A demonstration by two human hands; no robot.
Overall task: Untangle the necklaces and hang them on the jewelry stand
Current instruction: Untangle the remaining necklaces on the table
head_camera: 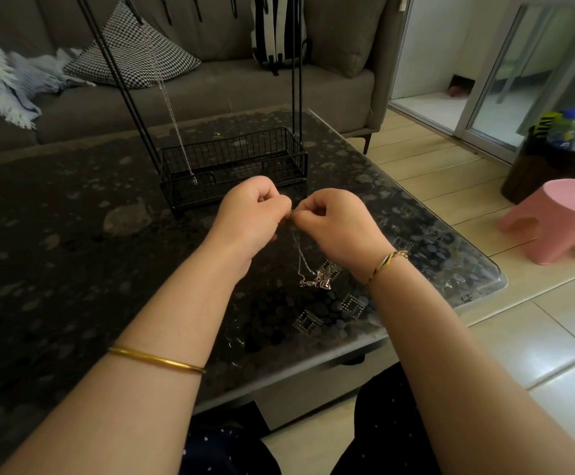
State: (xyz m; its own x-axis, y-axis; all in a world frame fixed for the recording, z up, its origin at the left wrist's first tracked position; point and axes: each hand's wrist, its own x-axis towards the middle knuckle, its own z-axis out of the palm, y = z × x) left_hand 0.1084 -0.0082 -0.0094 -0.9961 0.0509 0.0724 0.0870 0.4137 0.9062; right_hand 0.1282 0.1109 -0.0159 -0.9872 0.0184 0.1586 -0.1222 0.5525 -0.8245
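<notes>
My left hand [250,217] and my right hand [335,224] meet fingertip to fingertip above the dark table, both pinching thin necklace chain between them. From the pinch, tangled necklaces [315,281] hang down, and their rose-gold pendants bunch on the tabletop below my right wrist. Behind my hands stands the black wire jewelry stand [234,166], with a basket base and tall rods. One silver necklace [173,114] hangs from the stand's top, its pendant down by the basket's front left corner.
The glass-topped dark table [73,234] ends at a rounded right corner. A grey sofa [210,94] with cushions and a blanket runs along the back. A pink stool [560,217] and a dark bin [550,162] stand on the tiled floor to the right.
</notes>
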